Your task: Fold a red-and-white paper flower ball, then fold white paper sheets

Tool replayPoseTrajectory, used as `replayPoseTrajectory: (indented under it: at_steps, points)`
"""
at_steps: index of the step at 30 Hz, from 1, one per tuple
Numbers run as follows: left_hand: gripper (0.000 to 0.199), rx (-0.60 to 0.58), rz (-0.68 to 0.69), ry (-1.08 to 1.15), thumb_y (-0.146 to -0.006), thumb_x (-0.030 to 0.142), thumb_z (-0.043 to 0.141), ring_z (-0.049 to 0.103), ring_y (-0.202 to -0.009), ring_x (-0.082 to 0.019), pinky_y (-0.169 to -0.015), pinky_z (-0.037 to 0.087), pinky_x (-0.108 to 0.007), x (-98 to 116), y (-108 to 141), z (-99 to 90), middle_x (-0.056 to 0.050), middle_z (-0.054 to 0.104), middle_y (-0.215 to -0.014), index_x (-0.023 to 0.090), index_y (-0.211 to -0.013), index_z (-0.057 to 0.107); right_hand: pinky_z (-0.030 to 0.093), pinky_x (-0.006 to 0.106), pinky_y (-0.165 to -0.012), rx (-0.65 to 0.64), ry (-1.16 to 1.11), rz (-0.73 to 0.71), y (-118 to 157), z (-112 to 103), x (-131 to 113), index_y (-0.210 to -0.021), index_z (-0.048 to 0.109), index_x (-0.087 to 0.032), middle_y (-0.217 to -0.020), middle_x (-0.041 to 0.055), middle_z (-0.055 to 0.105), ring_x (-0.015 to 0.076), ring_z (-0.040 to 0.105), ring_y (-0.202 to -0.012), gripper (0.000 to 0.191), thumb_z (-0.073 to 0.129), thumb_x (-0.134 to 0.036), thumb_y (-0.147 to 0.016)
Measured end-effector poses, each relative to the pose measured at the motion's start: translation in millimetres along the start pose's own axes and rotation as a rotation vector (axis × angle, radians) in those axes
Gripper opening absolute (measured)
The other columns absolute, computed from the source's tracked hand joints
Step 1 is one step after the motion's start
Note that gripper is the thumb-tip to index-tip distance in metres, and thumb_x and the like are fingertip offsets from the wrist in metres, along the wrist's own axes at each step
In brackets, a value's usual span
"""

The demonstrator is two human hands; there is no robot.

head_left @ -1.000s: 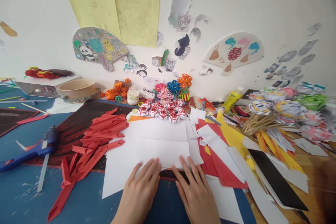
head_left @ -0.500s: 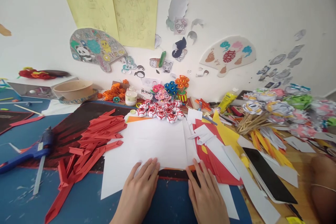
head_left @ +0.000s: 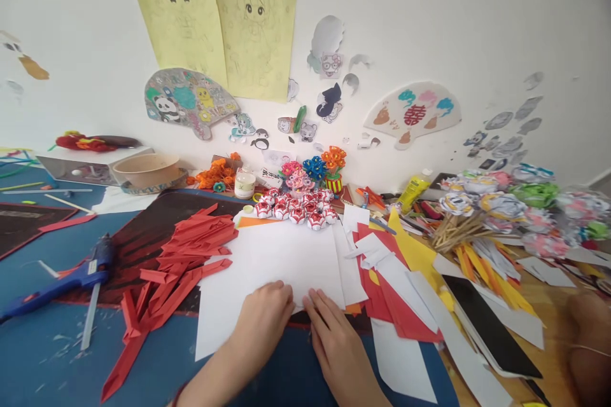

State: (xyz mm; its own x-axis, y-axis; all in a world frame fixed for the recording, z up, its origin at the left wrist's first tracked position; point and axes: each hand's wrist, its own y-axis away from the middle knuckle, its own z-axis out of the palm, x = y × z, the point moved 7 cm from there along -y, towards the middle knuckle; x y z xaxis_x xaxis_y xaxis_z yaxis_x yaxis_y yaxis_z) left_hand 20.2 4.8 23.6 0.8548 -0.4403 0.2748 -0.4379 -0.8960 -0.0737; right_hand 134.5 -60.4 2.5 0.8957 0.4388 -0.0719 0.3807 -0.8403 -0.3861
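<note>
White sheets of paper (head_left: 291, 254) lie on the dark mat in front of me. At their near edge my left hand (head_left: 267, 315) is closed, its fingers curled on the paper's rim and the tips partly hidden. My right hand (head_left: 334, 331) rests just beside it, its fingers stretched out and close together, touching the same edge. Red and white folded paper flowers (head_left: 298, 210) stand in a cluster behind the sheets. To the left is a heap of folded red paper strips (head_left: 191, 254).
A blue glue gun (head_left: 90, 273) lies at the left. At the right are red paper sheets (head_left: 396, 305), a black-screened phone (head_left: 491, 324) and a bunch of stemmed paper flowers (head_left: 506, 203). A yellow bottle (head_left: 414, 191) lies by the wall. Another person's arm (head_left: 589, 343) shows at the right edge.
My right hand has moved left along the paper's near edge towards my left hand. The left hand's fingers have gone from spread flat to curled. The view has shifted slightly.
</note>
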Motion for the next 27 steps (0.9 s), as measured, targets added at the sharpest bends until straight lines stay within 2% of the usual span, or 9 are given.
replayPoseTrajectory:
  at_steps: [2, 4, 6, 11, 17, 27]
  points:
    - [0.016, -0.144, -0.075, 0.142, -0.079, 0.021, 0.055, 0.064, -0.063, -0.018, -0.059, 0.044, -0.025, -11.7, -11.1, 7.9, -0.003, 0.070, -0.066, 0.019, -0.069, 0.067, 0.052, 0.038, -0.099, -0.008, -0.020, 0.013, 0.4, -0.8, 1.2, -0.142, 0.041, -0.022, -0.142, 0.0060, 0.048, 0.0238, 0.048, -0.128, 0.055, 0.038, -0.007, -0.089]
    - [0.019, -0.300, -0.080, 0.288, -0.075, 0.023, 0.056, 0.062, -0.056, -0.016, -0.058, 0.044, -0.023, -16.4, -20.2, 18.6, -0.002, 0.067, -0.054, 0.018, -0.060, 0.067, 0.052, 0.038, -0.099, -0.012, -0.029, 0.018, 1.3, -1.9, 2.2, -0.142, 0.040, -0.024, -0.143, 0.0057, 0.047, 0.0243, 0.047, -0.129, 0.055, 0.038, -0.008, -0.089]
    - [0.023, -0.365, -0.075, 0.343, -0.072, 0.025, 0.055, 0.061, -0.053, -0.015, -0.056, 0.044, -0.021, -18.7, -28.2, 23.3, -0.002, 0.066, -0.048, 0.018, -0.053, 0.067, 0.052, 0.038, -0.098, -0.014, -0.030, 0.019, 2.1, -1.9, 2.4, -0.142, 0.040, -0.024, -0.142, 0.0057, 0.047, 0.0246, 0.047, -0.129, 0.056, 0.039, -0.008, -0.089]
    - [0.022, -0.393, -0.071, 0.363, -0.066, 0.027, 0.056, 0.059, -0.052, -0.014, -0.052, 0.042, -0.021, -17.7, -38.5, 25.4, -0.003, 0.067, -0.049, 0.017, -0.052, 0.070, 0.052, 0.042, -0.098, -0.018, -0.017, 0.019, 2.4, 2.0, 1.0, -0.140, 0.044, -0.022, -0.142, 0.0075, 0.048, 0.0266, 0.048, -0.128, 0.056, 0.038, -0.005, -0.087]
    - [0.020, -0.400, -0.079, 0.377, -0.062, 0.029, 0.059, 0.055, -0.047, -0.013, -0.051, 0.042, -0.021, -19.9, -41.1, 27.0, -0.001, 0.061, -0.043, 0.016, -0.048, 0.068, 0.053, 0.042, -0.097, -0.020, -0.005, 0.029, 1.8, 1.7, 0.4, -0.134, 0.051, -0.019, -0.139, 0.0090, 0.051, 0.0273, 0.049, -0.127, 0.051, 0.039, -0.005, -0.087]
    - [0.022, -0.410, -0.112, 0.370, -0.063, 0.032, 0.061, 0.049, -0.041, -0.010, -0.046, 0.039, -0.019, -40.4, -31.2, 11.1, 0.002, 0.054, -0.040, 0.016, -0.048, 0.062, 0.052, 0.042, -0.098, -0.021, -0.068, 0.051, 4.3, 3.7, 3.7, -0.134, 0.051, -0.020, -0.142, 0.0082, 0.048, 0.0273, 0.046, -0.129, 0.049, 0.038, -0.007, -0.089]
